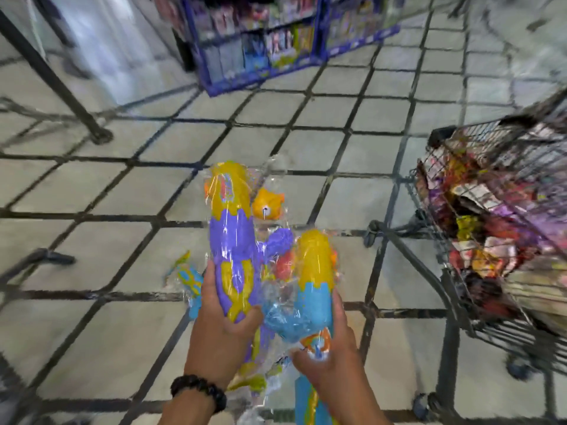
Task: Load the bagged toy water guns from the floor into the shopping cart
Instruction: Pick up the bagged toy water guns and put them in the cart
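Head view shows the left hand wrapped around the lower end of a bagged purple-and-yellow water gun, fingers curled closed on it. Beside it, the right hand grips a bagged blue-and-yellow water gun the same way. Both guns are off the tiled floor, not yet in the shopping cart at right, which already looks well filled. At least 1 more bagged gun seems to remain on the floor, partly behind the left hand.

Shop aisle, stocked toy shelves, full shopping cart, tiled floor
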`<control>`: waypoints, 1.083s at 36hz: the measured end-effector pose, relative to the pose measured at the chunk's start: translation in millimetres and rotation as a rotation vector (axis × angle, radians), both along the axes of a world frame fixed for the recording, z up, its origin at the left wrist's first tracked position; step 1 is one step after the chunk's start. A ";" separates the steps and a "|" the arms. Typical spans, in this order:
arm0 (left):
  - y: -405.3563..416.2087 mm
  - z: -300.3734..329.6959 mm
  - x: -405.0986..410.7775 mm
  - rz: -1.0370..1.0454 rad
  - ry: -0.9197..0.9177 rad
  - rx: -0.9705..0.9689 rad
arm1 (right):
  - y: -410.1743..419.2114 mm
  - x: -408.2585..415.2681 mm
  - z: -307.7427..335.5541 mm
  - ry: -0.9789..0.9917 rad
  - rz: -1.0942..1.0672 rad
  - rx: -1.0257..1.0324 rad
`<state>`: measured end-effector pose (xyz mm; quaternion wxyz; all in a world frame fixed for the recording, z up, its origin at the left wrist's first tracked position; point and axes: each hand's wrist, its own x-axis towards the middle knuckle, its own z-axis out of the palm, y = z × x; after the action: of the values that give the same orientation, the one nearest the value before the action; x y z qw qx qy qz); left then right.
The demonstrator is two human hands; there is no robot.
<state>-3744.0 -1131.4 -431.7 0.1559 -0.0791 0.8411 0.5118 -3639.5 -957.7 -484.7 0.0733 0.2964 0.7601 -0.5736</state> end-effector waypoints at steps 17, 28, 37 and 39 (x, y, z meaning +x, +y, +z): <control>-210.3 274.7 19.2 0.134 0.172 -0.272 | -93.7 -49.2 295.1 0.286 0.399 0.107; -246.5 333.5 119.0 0.290 0.232 -0.499 | -110.0 -54.2 366.1 0.550 0.585 0.221; -253.5 349.0 219.3 0.414 0.257 -0.655 | -132.2 -35.5 387.3 0.503 0.724 0.218; -258.4 350.9 240.2 0.450 0.253 -0.655 | -143.8 -31.1 388.2 0.500 0.762 0.201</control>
<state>-3503.8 -1389.8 -80.8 -0.0980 -0.2427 0.9338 0.2442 -3670.7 -1101.5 -96.4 0.0641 -0.1457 0.8610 -0.4831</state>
